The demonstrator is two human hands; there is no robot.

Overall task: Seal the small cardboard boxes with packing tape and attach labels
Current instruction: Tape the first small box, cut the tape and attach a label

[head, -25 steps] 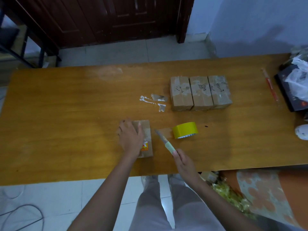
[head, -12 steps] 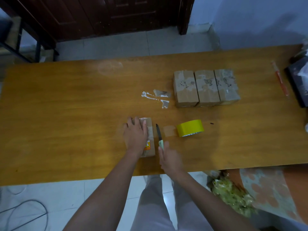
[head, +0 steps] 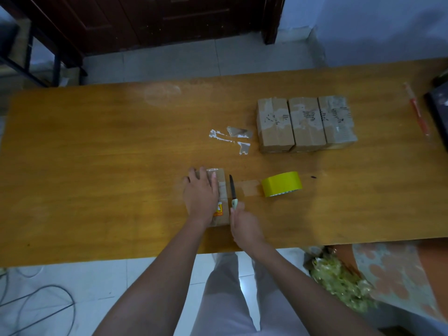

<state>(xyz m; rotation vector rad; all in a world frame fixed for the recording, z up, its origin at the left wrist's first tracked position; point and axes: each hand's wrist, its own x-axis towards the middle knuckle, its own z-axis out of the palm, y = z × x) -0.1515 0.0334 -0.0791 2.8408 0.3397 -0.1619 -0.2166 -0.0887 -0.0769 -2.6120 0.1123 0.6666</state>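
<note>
A small cardboard box [head: 221, 190] with an orange sticker lies near the table's front edge. My left hand [head: 200, 196] lies flat on top of it, fingers straight. Just right of the box my right hand [head: 243, 225] grips the pale green handle of a small knife [head: 233, 192], whose dark blade points away from me along the box's right side. A strip of clear tape [head: 248, 187] runs from the box to a yellow tape roll [head: 281, 183] lying on the table.
Three taped, scribbled-on cardboard boxes [head: 306, 123] stand in a row at the back right of the wooden table [head: 97, 166]. Torn tape scraps [head: 232, 139] lie left of them. A red pen [head: 417, 110] and a dark object [head: 440, 110] are at the right edge.
My right hand has brought the knife leftward from near the tape roll to the box's right side, its blade now pointing away. My left hand stays on the box.
</note>
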